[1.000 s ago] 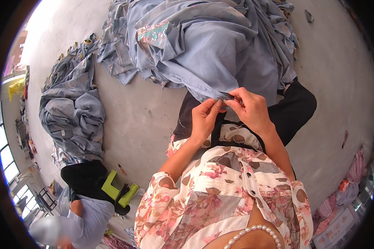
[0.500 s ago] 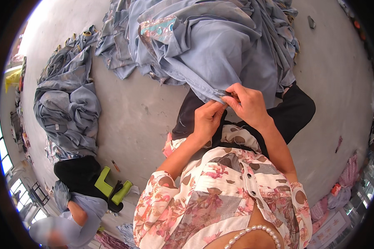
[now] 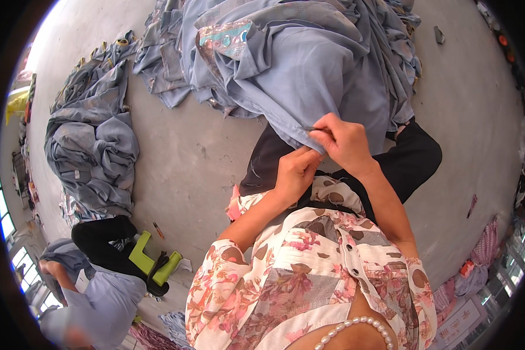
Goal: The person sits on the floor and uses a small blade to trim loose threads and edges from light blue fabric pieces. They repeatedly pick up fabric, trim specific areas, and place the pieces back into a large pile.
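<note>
A large light-blue garment (image 3: 309, 58) lies piled on the concrete floor in front of me and over my lap. My left hand (image 3: 294, 169) pinches its lower hem from below. My right hand (image 3: 341, 140) grips the same hem just above, with a thin dark tool or thread end poking out between its fingers; I cannot tell which. Both hands touch at the hem edge. I wear a floral top and dark trousers (image 3: 414, 157).
A second heap of blue-grey garments (image 3: 90, 146) lies on the floor at left. Another seated person (image 3: 93, 291) is at lower left beside a low green stool (image 3: 151, 262). A small dark object (image 3: 439, 36) lies on the floor at upper right. Pink cloth (image 3: 484, 245) sits at the right edge.
My hands have stayed together on the hem, shifting slightly along it. The view has tilted a little; the left heap and the other person sit lower in frame.
</note>
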Tool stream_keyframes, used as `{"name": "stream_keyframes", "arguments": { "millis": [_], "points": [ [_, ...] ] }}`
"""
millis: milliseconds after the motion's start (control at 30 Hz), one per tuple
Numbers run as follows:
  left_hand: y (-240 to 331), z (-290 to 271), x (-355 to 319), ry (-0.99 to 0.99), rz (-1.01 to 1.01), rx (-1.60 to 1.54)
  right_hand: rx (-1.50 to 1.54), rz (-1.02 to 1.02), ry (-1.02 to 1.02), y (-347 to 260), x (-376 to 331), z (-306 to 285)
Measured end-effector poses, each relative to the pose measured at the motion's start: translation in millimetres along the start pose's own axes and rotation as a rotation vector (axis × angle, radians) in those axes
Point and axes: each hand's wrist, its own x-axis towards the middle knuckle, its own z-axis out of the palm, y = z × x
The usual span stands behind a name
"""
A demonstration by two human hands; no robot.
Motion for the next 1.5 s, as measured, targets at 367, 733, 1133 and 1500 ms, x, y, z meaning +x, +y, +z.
{"name": "stream_keyframes", "arguments": {
  "millis": [367,733,1133,1500],
  "points": [
    [-7.6,-1.2,-2.8,-0.162,-0.469,-0.691,0.480,0.436,-0.153,9.2,-10.8,-4.9],
    [-6.0,-20.3,22.8,0.103,-0.628,-1.186,0.211,0.181,0.029,-5.5,-21.8,-20.1],
    [4.4,-20.0,25.5,0.149,-0.630,-1.133,0.238,0.097,0.036,-5.7,-23.7,-10.2],
    [-3.0,-11.3,23.6,0.153,-0.603,-0.952,0.127,0.171,-0.008,-15.9,-20.2,-12.8]
  ]
}}
